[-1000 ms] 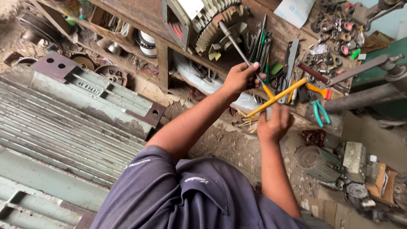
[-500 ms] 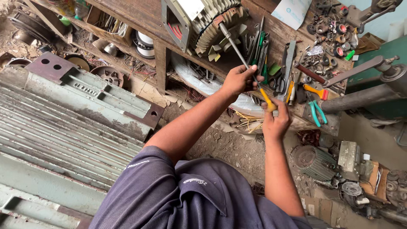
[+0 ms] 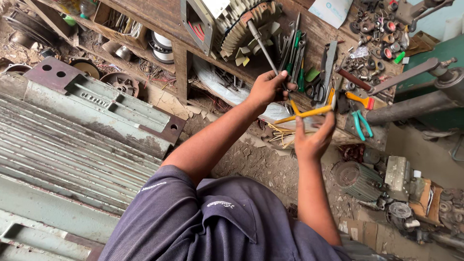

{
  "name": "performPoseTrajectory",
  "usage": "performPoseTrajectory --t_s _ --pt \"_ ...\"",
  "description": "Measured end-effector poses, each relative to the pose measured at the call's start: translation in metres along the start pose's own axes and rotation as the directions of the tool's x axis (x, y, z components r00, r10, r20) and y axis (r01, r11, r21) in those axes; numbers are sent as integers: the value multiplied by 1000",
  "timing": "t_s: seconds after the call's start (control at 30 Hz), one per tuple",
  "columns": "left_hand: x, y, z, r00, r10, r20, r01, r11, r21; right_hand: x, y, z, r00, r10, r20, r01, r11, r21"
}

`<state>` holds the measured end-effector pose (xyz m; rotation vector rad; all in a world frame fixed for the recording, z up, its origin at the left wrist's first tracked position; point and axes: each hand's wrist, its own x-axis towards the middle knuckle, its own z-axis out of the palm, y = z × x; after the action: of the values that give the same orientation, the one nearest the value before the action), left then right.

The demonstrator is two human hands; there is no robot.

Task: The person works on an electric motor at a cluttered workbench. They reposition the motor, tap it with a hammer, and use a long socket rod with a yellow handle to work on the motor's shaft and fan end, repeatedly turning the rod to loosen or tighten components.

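Note:
My left hand [image 3: 267, 89] is closed at the edge of the wooden workbench [image 3: 159, 21], gripping one end of a yellow-handled tool [image 3: 309, 113]. My right hand [image 3: 314, 137] is just below it, with thumb and fingers pinching the tool's long yellow handle, which lies nearly level between the two hands. A second short yellow handle angles up toward my left hand. What the tool's jaws look like is hidden by my left hand. A steel shaft [image 3: 261, 43] of a finned motor part [image 3: 251, 19] rises just above my left hand.
Files, screwdrivers and scissors [image 3: 316, 87] lie on the bench, with teal-handled pliers [image 3: 360, 123] and an orange-handled tool [image 3: 361, 100] to the right. A large ribbed grey motor housing [image 3: 72, 135] fills the left. A small motor [image 3: 355, 176] and parts sit on the dirt floor.
The yellow handles swung from a wide diagonal spread, closed briefly, and now lie nearly level. My right hand has shifted slightly right and taken the long handle between thumb and fingers.

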<state>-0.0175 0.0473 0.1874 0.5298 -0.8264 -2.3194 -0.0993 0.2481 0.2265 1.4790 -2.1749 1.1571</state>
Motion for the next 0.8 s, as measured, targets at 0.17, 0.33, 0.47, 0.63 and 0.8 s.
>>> performPoseTrajectory --t_s 0.17,0.33,0.47,0.63,0.8 --pt "1 -1 -2 1000 -2 -26 2 1000 7 -12 -5 -12 919 -393 -21 351 842 -410" --pt "6 -4 2 1000 2 -18 -2 1000 -20 2 1 1 923 -371 105 376 808 -454" --pt "11 -4 7 1000 -18 -14 17 999 -51 21 3 7 955 -287 77 283 801 -528" --pt "8 -3 5 999 -36 -32 35 999 -28 13 17 12 973 -134 188 221 776 -591" --pt "-2 -3 -4 999 -16 -36 18 999 48 3 63 67 541 616 573 -841 392 373"
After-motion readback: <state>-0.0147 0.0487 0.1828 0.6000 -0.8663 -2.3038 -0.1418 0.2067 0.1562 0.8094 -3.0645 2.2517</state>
